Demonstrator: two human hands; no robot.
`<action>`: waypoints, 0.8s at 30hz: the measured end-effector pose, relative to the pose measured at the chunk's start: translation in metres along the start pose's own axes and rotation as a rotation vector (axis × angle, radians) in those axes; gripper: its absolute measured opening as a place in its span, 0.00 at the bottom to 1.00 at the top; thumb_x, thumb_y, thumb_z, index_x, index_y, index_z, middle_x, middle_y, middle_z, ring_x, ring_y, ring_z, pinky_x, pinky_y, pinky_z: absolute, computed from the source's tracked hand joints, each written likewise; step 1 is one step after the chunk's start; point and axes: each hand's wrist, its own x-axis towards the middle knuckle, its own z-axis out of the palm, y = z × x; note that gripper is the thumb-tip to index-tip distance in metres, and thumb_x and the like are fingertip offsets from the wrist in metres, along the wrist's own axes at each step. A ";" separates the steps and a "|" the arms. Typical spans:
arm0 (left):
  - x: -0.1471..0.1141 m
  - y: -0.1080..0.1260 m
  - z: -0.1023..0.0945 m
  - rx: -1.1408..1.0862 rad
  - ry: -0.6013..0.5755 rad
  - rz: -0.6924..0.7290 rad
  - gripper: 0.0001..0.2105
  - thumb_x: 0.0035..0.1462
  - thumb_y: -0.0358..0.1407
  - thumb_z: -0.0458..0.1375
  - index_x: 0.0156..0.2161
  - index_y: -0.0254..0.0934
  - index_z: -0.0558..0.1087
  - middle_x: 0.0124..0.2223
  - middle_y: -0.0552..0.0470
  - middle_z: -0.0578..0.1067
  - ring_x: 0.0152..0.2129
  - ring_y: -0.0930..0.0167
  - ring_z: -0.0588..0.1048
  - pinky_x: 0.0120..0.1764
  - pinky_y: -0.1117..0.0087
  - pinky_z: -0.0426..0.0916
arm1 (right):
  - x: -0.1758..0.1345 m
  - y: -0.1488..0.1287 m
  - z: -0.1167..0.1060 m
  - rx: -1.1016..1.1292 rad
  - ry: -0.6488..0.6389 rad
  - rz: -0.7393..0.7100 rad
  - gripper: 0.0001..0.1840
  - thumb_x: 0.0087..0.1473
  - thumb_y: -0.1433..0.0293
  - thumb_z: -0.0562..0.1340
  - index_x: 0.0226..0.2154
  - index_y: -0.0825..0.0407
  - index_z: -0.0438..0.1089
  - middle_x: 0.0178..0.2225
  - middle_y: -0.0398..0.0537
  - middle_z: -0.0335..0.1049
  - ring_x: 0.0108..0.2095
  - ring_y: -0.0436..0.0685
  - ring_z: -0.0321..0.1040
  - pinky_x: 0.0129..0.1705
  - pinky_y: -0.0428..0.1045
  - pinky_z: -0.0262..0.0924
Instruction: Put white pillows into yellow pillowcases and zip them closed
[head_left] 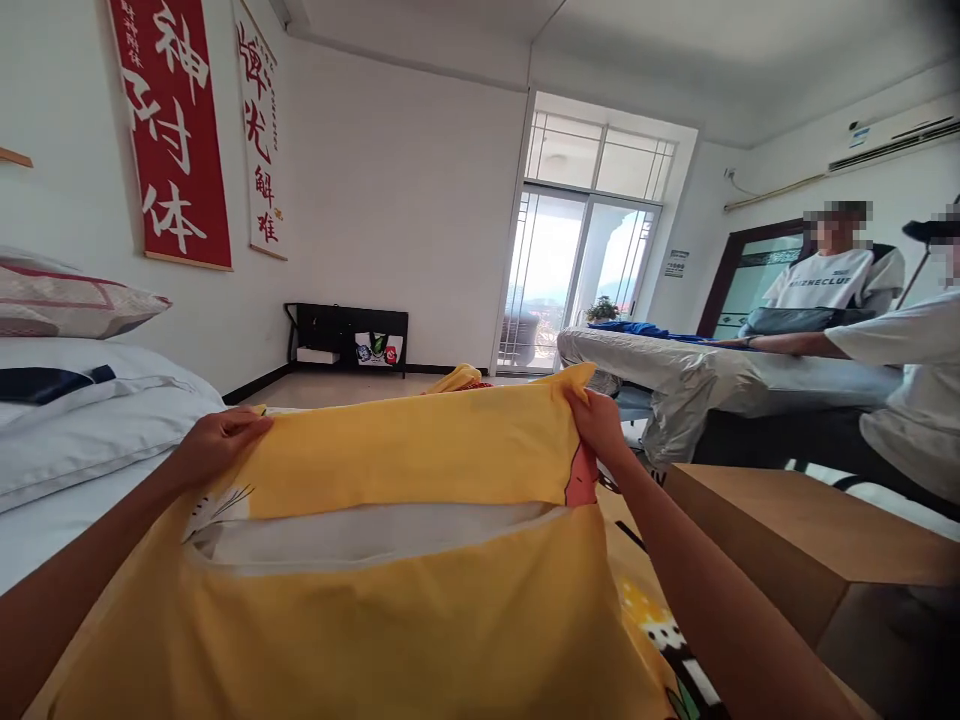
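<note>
A yellow pillowcase [405, 455] is held up in front of me, its far edge stretched between both hands. My left hand [217, 440] grips the left corner and my right hand [596, 420] grips the right corner. A slit across the case shows a white pillow [375, 535] inside. The lower part of the yellow cloth hangs toward me and fills the bottom of the view.
A bed with white bedding [90, 420] and a patterned pillow [67, 300] lies at left. A wooden table [787, 530] stands at right. Two people [840, 290] sit at right behind a cloth-covered surface [675, 370]. A glass balcony door [577, 270] is straight ahead.
</note>
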 end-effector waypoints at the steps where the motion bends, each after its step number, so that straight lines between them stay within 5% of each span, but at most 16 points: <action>1: -0.003 0.004 -0.009 -0.013 -0.012 0.000 0.27 0.51 0.59 0.51 0.30 0.33 0.74 0.33 0.53 0.72 0.31 0.71 0.69 0.34 0.76 0.63 | 0.001 -0.004 -0.004 -0.011 0.005 -0.009 0.20 0.56 0.60 0.52 0.20 0.52 0.66 0.23 0.51 0.69 0.26 0.55 0.62 0.29 0.48 0.48; 10: -0.004 0.018 -0.029 0.149 0.070 0.015 0.26 0.55 0.55 0.47 0.32 0.33 0.75 0.32 0.57 0.69 0.32 0.74 0.68 0.37 0.78 0.59 | 0.039 -0.027 -0.022 -0.059 0.046 0.021 0.20 0.53 0.58 0.55 0.23 0.55 0.72 0.22 0.50 0.70 0.27 0.56 0.64 0.29 0.47 0.51; 14: -0.006 0.021 -0.020 0.449 0.118 -0.065 0.26 0.62 0.48 0.40 0.40 0.32 0.76 0.38 0.50 0.72 0.40 0.65 0.70 0.45 0.67 0.62 | 0.013 -0.054 0.006 -0.099 0.253 0.061 0.26 0.59 0.60 0.48 0.49 0.60 0.68 0.43 0.62 0.72 0.45 0.66 0.66 0.44 0.55 0.55; 16: -0.015 0.012 0.005 0.526 0.125 -0.061 0.26 0.62 0.47 0.40 0.47 0.32 0.75 0.47 0.44 0.73 0.48 0.58 0.69 0.51 0.59 0.62 | -0.037 -0.054 0.044 -0.088 0.301 -0.058 0.29 0.61 0.59 0.46 0.60 0.56 0.57 0.55 0.61 0.64 0.56 0.67 0.58 0.52 0.60 0.51; 18: -0.032 -0.005 0.047 0.433 0.039 0.035 0.26 0.62 0.46 0.42 0.58 0.35 0.67 0.60 0.45 0.67 0.57 0.59 0.63 0.58 0.58 0.57 | -0.097 -0.039 0.091 -0.077 0.036 -0.291 0.28 0.62 0.59 0.45 0.62 0.48 0.55 0.60 0.53 0.60 0.60 0.63 0.55 0.57 0.60 0.48; 20: -0.056 -0.026 0.098 0.266 -0.212 0.121 0.27 0.63 0.47 0.41 0.64 0.42 0.59 0.65 0.53 0.60 0.61 0.64 0.60 0.60 0.63 0.57 | -0.146 -0.018 0.130 -0.091 -0.316 -0.281 0.26 0.62 0.60 0.46 0.60 0.44 0.60 0.58 0.48 0.64 0.59 0.61 0.59 0.55 0.57 0.54; 22: -0.080 -0.044 0.139 0.250 -0.305 0.087 0.26 0.62 0.47 0.43 0.62 0.45 0.62 0.64 0.53 0.61 0.61 0.62 0.60 0.61 0.57 0.56 | -0.173 0.000 0.148 -0.118 -0.471 -0.194 0.27 0.62 0.61 0.43 0.60 0.46 0.60 0.61 0.48 0.59 0.62 0.60 0.54 0.58 0.58 0.52; 24: -0.095 -0.059 0.154 0.213 -0.285 0.046 0.25 0.62 0.47 0.41 0.61 0.47 0.64 0.64 0.54 0.62 0.61 0.62 0.61 0.60 0.57 0.56 | -0.183 0.013 0.143 -0.129 -0.513 -0.171 0.28 0.63 0.61 0.43 0.62 0.48 0.58 0.63 0.49 0.54 0.64 0.60 0.49 0.62 0.59 0.46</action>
